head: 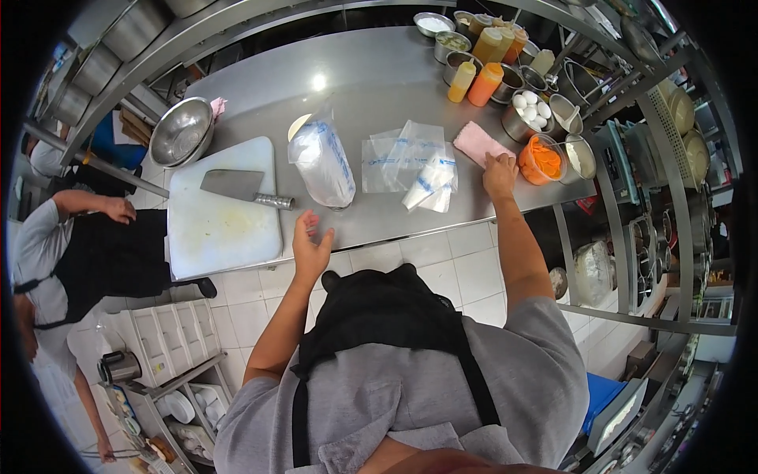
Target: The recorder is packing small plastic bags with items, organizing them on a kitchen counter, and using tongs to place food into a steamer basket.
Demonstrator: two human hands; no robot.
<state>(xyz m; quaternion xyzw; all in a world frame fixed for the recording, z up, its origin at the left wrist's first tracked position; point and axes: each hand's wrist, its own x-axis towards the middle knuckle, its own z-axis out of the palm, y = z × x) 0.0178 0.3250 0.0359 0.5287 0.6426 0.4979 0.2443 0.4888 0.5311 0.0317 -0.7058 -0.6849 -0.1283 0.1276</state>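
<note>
My left hand (312, 246) is over the table's near edge with fingers apart and nothing in it. Just beyond it stands a clear plastic bag with blue print (323, 157), bunched around something pale. My right hand (500, 176) has its bent fingers on the near right corner of a folded pink cloth (481, 142); its palm is hidden. Between my hands lie flat, clear plastic bags (385, 172), overlapping, with a folded whitish bag (431, 183) on top. A cleaver (234, 183) rests on the white cutting board (222, 237) to the left of my left hand.
Close to my right hand are a tub of orange slices (541, 159) and a metal pot of eggs (531, 111). Squeeze bottles (487, 84) stand behind. Metal bowls (180, 131) sit at the far left. Another person (112, 243) stands beyond the cutting board. Shelf posts (616, 249) rise at right.
</note>
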